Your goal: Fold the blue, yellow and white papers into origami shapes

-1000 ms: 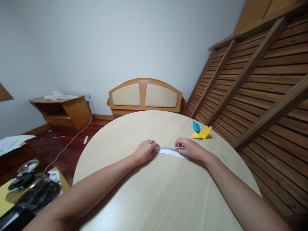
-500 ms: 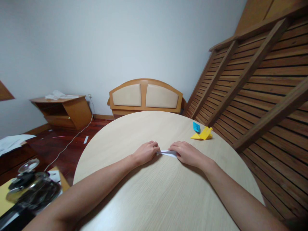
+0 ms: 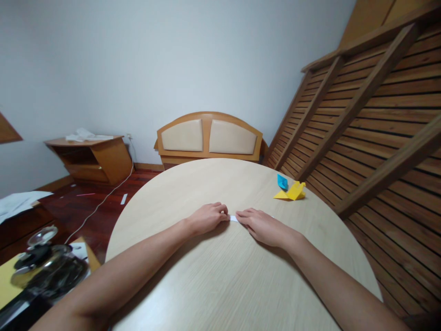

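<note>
A folded white paper strip (image 3: 233,218) lies flat on the round pale wooden table (image 3: 220,276). Only a small piece of it shows between my hands. My left hand (image 3: 207,217) pinches its left end with curled fingers. My right hand (image 3: 261,226) lies flat over the rest of the strip, fingers pointing left, pressing it onto the table. The two hands almost touch.
A yellow folded paper shape (image 3: 291,191) and a small blue one (image 3: 282,182) sit at the table's far right. Behind the table stands a padded headboard (image 3: 208,137), with a slatted wooden frame (image 3: 372,115) at right. A kettle (image 3: 44,271) sits low left, a wooden cabinet (image 3: 91,158) beyond.
My right hand has slid leftwards along the white strip towards my left hand, covering nearly all of it. My left hand has stayed in place on the strip's left end.
</note>
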The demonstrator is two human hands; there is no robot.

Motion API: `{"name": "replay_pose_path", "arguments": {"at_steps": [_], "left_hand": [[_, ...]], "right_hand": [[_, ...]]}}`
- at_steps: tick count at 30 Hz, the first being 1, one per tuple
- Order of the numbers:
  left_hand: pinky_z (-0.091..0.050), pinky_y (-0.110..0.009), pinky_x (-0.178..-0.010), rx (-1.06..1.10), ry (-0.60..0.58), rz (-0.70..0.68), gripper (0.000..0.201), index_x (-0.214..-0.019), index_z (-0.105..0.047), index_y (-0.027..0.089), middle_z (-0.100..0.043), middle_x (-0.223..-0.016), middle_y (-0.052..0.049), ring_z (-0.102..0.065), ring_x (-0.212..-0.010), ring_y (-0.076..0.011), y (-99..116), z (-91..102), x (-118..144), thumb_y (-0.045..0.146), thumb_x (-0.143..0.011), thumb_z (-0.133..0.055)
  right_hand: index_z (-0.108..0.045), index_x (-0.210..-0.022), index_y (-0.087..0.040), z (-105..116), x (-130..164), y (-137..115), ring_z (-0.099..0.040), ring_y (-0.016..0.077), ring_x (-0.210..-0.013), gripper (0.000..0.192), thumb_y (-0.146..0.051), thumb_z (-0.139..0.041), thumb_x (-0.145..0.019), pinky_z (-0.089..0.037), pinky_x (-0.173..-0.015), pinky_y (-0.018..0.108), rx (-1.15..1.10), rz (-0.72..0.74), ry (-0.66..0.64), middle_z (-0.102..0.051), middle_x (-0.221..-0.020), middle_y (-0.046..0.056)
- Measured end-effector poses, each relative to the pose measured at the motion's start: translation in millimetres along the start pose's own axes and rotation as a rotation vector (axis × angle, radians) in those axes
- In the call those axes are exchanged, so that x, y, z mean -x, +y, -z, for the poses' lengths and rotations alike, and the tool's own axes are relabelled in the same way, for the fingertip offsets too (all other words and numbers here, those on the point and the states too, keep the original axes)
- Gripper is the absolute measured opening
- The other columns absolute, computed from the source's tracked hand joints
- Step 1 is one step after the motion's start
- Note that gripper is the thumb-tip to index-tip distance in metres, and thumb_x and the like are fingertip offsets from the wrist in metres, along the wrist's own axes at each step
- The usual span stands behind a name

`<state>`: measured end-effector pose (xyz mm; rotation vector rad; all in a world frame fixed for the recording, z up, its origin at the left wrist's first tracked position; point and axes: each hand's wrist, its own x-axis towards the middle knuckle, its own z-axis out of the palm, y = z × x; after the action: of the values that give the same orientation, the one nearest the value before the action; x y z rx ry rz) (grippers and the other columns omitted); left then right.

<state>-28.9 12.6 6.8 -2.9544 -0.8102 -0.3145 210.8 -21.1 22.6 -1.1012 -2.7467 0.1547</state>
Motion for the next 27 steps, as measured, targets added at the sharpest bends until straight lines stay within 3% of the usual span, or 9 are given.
{"name": "replay_pose_path", "arguments": {"at_steps": [4, 9, 12, 17, 21, 24, 27], "left_hand": [[-0.049, -0.029, -0.086, 0.017, 0.005, -0.035, 0.027, -0.114, -0.07, 0.022, -0.067, -0.116, -0.008, -0.061, -0.097, -0.0193, 1, 1.9, 1, 0.016, -0.098, -0.048], [-0.051, -0.03, -0.084, -0.052, 0.007, -0.011, 0.025, -0.11, -0.069, 0.016, -0.068, -0.113, -0.01, -0.061, -0.096, -0.02, 5, 0.8, 0, 0.016, -0.1, -0.046], [-0.051, -0.03, -0.083, -0.107, 0.001, 0.024, 0.024, -0.107, -0.068, 0.014, -0.069, -0.11, -0.011, -0.06, -0.095, -0.0208, 8, -0.2, -2, 0.015, -0.1, -0.046], [-0.052, -0.03, -0.08, -0.135, 0.0, 0.02, 0.024, -0.107, -0.068, 0.013, -0.07, -0.111, -0.01, -0.061, -0.092, -0.0201, 9, -1.9, -4, 0.014, -0.1, -0.045], [-0.052, -0.029, -0.078, -0.141, 0.016, 0.017, 0.024, -0.107, -0.069, 0.013, -0.07, -0.113, -0.009, -0.06, -0.09, -0.0197, 7, -4.4, -3, 0.014, -0.1, -0.046], [-0.052, -0.029, -0.077, -0.146, 0.025, 0.018, 0.024, -0.106, -0.069, 0.013, -0.07, -0.113, -0.009, -0.06, -0.089, -0.0197, 6, -6.6, -3, 0.015, -0.1, -0.046], [-0.052, -0.03, -0.078, -0.147, 0.034, 0.019, 0.024, -0.106, -0.069, 0.013, -0.07, -0.112, -0.01, -0.06, -0.089, -0.0199, 7, -8.3, -4, 0.015, -0.1, -0.046]], "right_hand": [[-0.054, -0.142, -0.024, -4, 4, 7, -0.052, 0.0257, -0.131, 0.047, -0.013, -0.043, -0.098, -0.04, -0.109, 0.044, -0.016, -0.004, -0.058, -0.054, -0.145, 0.012], [-0.052, -0.143, -0.029, -17, 2, 11, -0.044, 0.031, -0.139, 0.053, -0.007, -0.039, -0.097, -0.03, -0.113, 0.06, 0.128, -0.112, -0.014, -0.051, -0.149, 0.012], [-0.048, -0.146, -0.025, -21, -3, 6, -0.037, 0.0333, -0.143, 0.046, -0.02, -0.04, -0.101, -0.023, -0.115, 0.063, 0.179, -0.125, 0.002, -0.046, -0.152, 0.013], [-0.031, -0.156, -0.022, -16, -1, 2, -0.02, 0.0357, -0.149, 0.062, -0.052, -0.031, -0.102, -0.017, -0.118, 0.062, 0.102, -0.283, -0.152, -0.025, -0.162, 0.009], [-0.026, -0.157, -0.016, -10, 5, 10, -0.013, 0.0351, -0.151, 0.074, -0.06, -0.028, -0.098, -0.015, -0.12, 0.059, 0.071, -0.435, -0.241, -0.018, -0.164, 0.01], [-0.031, -0.155, -0.011, -10, 6, 13, -0.013, 0.0364, -0.151, 0.077, -0.061, -0.031, -0.096, -0.012, -0.12, 0.06, 0.113, -0.523, -0.202, -0.021, -0.162, 0.015], [-0.032, -0.154, -0.005, -15, -1, 8, -0.012, 0.0344, -0.151, 0.079, -0.06, -0.031, -0.097, -0.007, -0.121, 0.057, 0.166, -0.467, -0.09, -0.021, -0.162, 0.019]]}}
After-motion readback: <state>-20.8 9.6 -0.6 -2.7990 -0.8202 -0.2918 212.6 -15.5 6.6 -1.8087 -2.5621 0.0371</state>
